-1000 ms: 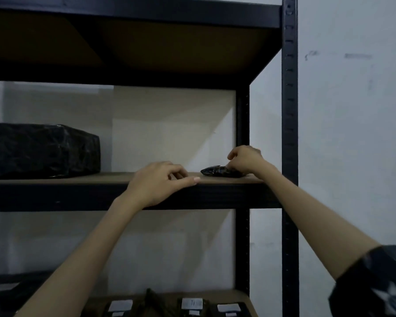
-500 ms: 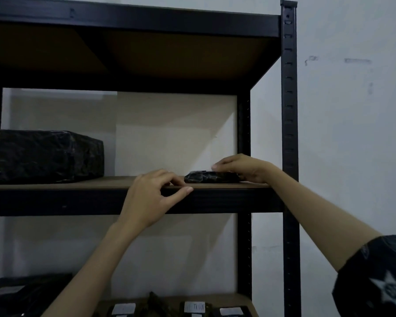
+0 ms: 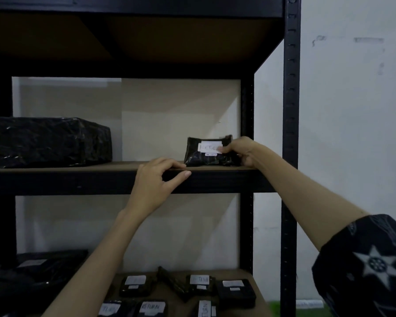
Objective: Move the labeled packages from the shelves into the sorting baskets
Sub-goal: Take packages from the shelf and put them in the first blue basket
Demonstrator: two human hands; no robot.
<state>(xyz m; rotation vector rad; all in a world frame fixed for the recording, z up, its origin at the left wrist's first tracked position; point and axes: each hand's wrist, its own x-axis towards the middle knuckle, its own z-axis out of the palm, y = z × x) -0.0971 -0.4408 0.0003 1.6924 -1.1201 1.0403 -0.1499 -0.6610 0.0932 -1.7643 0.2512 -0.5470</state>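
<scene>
The right hand (image 3: pixel 240 152) holds a small black packet (image 3: pixel 209 154) at its right end. The packet stands tilted up on the middle shelf (image 3: pixel 78 171), with its lower edge on the board and its white label (image 3: pixel 210 146) facing the camera. The thumb lies over the right end of the label and the other fingers are curled around the edge of the packet, so the hand pinches it. The writing on the label is too blurred to read fully. The packet is at about 1 o'clock from the left hand (image 3: pixel 157 181), close to it but not touching.

The left hand rests on the front edge of the same shelf. Its fingers lie close together on top of the board and the thumb presses the dark front rail under them, so it grips the edge.

At 9 o'clock from the packet, well apart, a big black wrapped parcel (image 3: pixel 48 141) sits on the same shelf. On the lower shelf (image 3: pixel 258 291), at 6 o'clock, several small black packets (image 3: pixel 135 286) with white labels lie flat; one (image 3: pixel 152 308) reads RETURN.
</scene>
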